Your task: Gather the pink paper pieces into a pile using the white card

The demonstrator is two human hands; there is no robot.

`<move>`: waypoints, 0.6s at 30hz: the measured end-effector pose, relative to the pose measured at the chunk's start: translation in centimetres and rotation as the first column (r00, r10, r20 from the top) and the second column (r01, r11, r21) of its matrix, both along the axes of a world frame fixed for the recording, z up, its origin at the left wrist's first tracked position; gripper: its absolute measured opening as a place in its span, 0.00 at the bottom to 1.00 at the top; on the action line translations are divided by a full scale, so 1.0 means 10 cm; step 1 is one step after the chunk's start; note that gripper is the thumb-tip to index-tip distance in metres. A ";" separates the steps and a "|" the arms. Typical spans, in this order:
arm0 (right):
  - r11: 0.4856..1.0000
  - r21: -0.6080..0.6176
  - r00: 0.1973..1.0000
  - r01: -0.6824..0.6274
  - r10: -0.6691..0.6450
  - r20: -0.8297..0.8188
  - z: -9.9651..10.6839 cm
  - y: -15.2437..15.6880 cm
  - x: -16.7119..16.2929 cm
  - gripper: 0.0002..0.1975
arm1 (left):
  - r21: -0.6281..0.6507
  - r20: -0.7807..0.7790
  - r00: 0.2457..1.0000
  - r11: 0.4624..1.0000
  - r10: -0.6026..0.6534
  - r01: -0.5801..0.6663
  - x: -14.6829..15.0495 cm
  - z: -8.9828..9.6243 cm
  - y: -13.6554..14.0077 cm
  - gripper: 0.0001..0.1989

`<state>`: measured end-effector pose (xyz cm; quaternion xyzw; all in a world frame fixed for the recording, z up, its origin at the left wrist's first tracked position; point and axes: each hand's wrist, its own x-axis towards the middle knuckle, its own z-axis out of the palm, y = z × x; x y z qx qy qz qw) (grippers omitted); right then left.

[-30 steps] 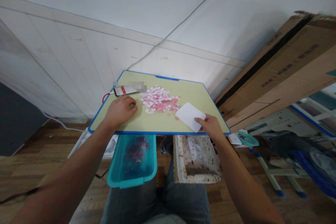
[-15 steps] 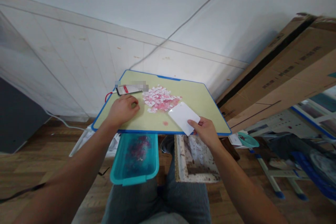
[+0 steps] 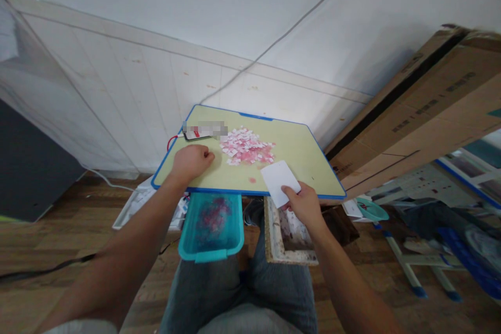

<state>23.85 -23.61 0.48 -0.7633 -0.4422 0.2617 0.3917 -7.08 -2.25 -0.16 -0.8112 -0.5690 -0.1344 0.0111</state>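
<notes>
My right hand (image 3: 304, 202) grips a white card (image 3: 278, 180) between thumb and fingers, tilted over the front edge of the yellow-green tabletop (image 3: 219, 181) with its blue rim. My left hand (image 3: 192, 163) rests on the left part of the tabletop, its fingers curled closed; whatever may be inside them is hidden. Between and beyond my hands lies a heap of small white and pink pieces (image 3: 245, 143), with pink wet smears around it. Behind my left hand is a phone (image 3: 194, 132), partly blurred out, with a cable at its left end.
Below the front edge, a teal tub (image 3: 211, 253) with reddish bits sits at my left thigh. A stained white foam box (image 3: 274, 250) is at my right. Large cardboard boxes (image 3: 422, 109) lean on the right; a white wall (image 3: 235, 15) stands behind.
My right hand has drawn the card slightly back from the heap, toward the front edge. My left fingers have curled further in. The whole view has shifted a little.
</notes>
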 end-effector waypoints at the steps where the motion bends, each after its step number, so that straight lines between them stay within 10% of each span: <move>1: 1.000 0.004 1.000 -0.014 0.014 -0.011 0.00 0.03 -0.08 0.17 | -0.014 -0.009 1.000 1.000 0.009 -0.009 0.00 0.00 0.00 0.24; 18: 0.979 0.003 0.963 -0.202 0.199 -0.181 0.01 0.21 -0.73 0.15 | -0.028 0.000 1.000 1.000 0.007 -0.007 0.01 0.06 -0.04 0.24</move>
